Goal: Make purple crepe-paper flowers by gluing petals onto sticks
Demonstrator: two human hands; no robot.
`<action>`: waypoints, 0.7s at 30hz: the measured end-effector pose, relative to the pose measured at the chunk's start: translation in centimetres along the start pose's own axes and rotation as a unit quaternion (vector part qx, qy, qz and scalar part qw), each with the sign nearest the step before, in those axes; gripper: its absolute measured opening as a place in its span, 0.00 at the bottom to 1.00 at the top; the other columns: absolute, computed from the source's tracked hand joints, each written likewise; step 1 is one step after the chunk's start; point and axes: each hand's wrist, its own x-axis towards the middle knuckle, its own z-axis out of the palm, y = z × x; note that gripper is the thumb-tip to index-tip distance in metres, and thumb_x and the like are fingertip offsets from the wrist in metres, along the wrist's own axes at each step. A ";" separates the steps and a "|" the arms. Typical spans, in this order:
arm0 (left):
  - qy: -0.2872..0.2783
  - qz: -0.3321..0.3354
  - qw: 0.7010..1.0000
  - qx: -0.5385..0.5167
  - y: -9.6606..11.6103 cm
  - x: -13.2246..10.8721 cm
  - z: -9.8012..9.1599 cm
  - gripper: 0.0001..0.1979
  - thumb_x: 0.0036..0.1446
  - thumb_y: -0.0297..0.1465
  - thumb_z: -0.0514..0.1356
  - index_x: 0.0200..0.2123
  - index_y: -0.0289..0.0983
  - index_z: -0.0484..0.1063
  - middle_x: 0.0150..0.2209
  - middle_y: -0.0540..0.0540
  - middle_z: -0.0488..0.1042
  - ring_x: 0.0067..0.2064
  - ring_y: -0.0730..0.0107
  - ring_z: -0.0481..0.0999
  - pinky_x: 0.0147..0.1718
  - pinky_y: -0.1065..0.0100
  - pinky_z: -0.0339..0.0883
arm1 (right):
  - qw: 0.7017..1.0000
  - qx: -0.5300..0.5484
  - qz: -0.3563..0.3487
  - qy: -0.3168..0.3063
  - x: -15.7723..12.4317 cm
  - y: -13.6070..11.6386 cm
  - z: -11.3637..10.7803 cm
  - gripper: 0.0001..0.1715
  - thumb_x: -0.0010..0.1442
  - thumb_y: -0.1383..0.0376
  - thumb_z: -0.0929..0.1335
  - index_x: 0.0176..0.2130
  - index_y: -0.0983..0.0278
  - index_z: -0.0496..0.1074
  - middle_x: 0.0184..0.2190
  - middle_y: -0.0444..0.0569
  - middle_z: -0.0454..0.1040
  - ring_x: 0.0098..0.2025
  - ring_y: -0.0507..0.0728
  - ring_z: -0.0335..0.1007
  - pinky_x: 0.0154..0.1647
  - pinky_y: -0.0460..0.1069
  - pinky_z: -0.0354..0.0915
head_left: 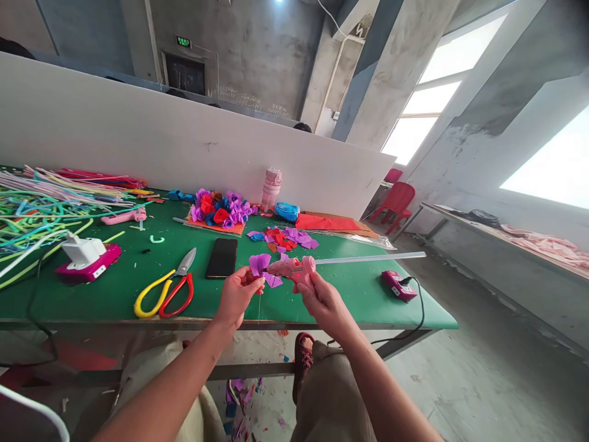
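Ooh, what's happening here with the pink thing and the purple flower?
A person at a green table holds a purple flower in the left hand and a pink glue gun in the right hand. The gun's tip is right up against the flower, and a long glue stick pokes out of its back. On the table lie scissors, a black phone, loose petals and a heap of purple, red and blue flowers.
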 end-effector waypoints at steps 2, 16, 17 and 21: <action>-0.007 -0.013 0.999 -0.035 0.0 0.0 0.0 0.13 0.38 0.33 0.68 0.29 0.34 0.74 0.23 0.52 0.72 0.25 0.75 0.69 0.27 0.71 0.65 | 0.995 0.088 0.044 -0.020 0.2 0.3 -0.1 0.19 0.62 0.51 0.60 0.33 0.64 0.64 0.19 0.39 0.59 0.20 0.49 0.52 0.22 0.45 0.52; -0.029 -0.097 0.977 -0.188 0.0 0.3 -0.2 0.15 0.34 0.27 0.72 0.30 0.33 0.76 0.25 0.51 0.75 0.26 0.78 0.72 0.27 0.74 0.66 | 0.900 0.407 0.143 -0.056 1.3 4.1 -1.0 0.18 0.56 0.53 0.68 0.35 0.66 0.71 0.17 0.39 0.59 0.18 0.46 0.45 0.19 0.44 0.49; -0.034 -0.097 0.976 -0.193 0.0 0.3 -0.3 0.15 0.35 0.27 0.72 0.30 0.33 0.76 0.25 0.51 0.74 0.26 0.78 0.72 0.27 0.75 0.66 | 0.897 0.414 0.146 -0.046 1.4 4.6 -1.4 0.18 0.55 0.53 0.69 0.36 0.66 0.71 0.18 0.40 0.61 0.18 0.46 0.46 0.18 0.44 0.49; -0.052 -0.080 0.974 -0.207 0.3 0.4 -0.5 0.12 0.38 0.27 0.71 0.30 0.33 0.75 0.25 0.51 0.73 0.26 0.79 0.71 0.26 0.76 0.66 | 0.906 0.393 0.159 0.015 2.3 7.3 -3.4 0.21 0.50 0.56 0.71 0.41 0.64 0.70 0.31 0.46 0.72 0.18 0.44 0.45 0.17 0.43 0.48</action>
